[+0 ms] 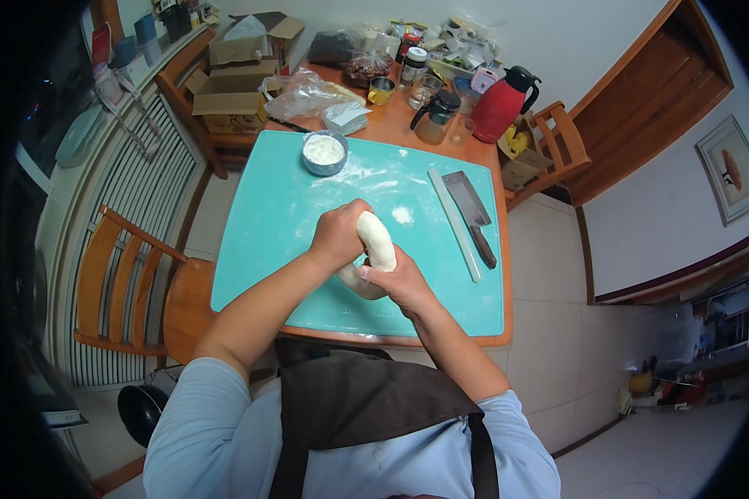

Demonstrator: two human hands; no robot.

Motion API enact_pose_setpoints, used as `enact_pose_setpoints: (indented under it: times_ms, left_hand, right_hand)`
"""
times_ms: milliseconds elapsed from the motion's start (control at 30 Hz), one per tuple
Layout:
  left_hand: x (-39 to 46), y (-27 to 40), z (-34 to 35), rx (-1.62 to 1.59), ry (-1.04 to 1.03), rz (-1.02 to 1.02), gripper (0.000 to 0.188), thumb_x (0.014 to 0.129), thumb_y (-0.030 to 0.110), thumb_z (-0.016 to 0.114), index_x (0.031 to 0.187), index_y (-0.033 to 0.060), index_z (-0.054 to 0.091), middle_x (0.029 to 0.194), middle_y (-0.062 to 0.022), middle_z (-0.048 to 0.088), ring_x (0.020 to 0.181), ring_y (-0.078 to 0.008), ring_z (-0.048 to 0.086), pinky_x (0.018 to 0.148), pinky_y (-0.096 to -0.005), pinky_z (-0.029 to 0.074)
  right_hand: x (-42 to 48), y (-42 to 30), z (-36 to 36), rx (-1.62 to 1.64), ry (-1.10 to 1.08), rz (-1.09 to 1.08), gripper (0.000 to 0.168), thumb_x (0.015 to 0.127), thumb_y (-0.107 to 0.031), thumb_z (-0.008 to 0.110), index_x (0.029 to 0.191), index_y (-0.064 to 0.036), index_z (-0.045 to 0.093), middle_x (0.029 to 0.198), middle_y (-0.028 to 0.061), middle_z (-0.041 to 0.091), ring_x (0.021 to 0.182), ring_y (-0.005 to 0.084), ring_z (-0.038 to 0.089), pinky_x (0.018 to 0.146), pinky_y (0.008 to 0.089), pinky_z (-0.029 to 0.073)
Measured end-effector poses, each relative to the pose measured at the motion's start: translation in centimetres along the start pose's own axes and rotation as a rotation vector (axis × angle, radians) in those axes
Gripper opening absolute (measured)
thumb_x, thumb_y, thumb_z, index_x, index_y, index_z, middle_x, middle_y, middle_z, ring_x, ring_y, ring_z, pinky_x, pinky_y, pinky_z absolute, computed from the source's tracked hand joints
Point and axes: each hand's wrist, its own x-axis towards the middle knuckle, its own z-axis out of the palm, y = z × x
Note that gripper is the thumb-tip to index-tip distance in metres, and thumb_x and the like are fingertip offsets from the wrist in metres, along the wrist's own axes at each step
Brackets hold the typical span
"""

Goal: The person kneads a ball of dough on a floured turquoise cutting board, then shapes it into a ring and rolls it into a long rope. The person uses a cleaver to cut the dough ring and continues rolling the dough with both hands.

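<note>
A thick ring of white dough (378,242) hangs between my two hands over the turquoise mat (265,231). My left hand (342,234) grips the ring at its upper left, the fingers wrapped round it. My right hand (402,278) holds the lower right side, with the thumb reaching into the hole. Part of the ring is hidden behind my hands and wrists. Loose flour (402,215) lies in a small patch on the mat, with more smeared farther back. A blue bowl (324,167) of white flour stands near the mat's far edge.
On the mat's right lie a pale rolling pin (454,224) and a cleaver (468,196) with a dark handle. Behind the mat stand a glass teapot (435,118), a red thermos jug (498,109), a yellow mug (381,91) and plastic bags (306,96). A wooden chair (122,287) is at the left.
</note>
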Motion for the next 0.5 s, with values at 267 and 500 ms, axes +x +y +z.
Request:
enact_pose_setpoints:
  times_ms: [267, 500]
  left_hand:
    - [-0.4, 1.8, -0.2, 0.026, -0.009, -0.01, 0.023, 0.064, 0.008, 0.067, 0.082, 0.0064, 0.052, 0.072, -0.0143, 0.059, 0.069, -0.0327, 0.059, 0.062, -0.0376, 0.047]
    - [0.4, 0.6, -0.5, -0.336, 0.003, -0.086, 0.028, 0.065, -0.003, 0.063, 0.09, 0.0069, 0.054, 0.078, -0.009, 0.062, 0.07, -0.0181, 0.06, 0.063, -0.0302, 0.048]
  right_hand:
    - [0.1, -0.5, -1.3, 0.608, -0.178, 0.195, 0.012, 0.069, -0.004, 0.053, 0.079, 0.001, 0.049, 0.056, 0.0037, 0.044, 0.044, 0.013, 0.043, 0.047, 0.0286, 0.04]
    - [0.2, -1.1, -1.3, 0.58, -0.437, 0.222, 0.029, 0.073, -0.019, 0.063, 0.091, -0.002, 0.049, 0.063, 0.0041, 0.048, 0.053, 0.0129, 0.048, 0.054, 0.0284, 0.042]
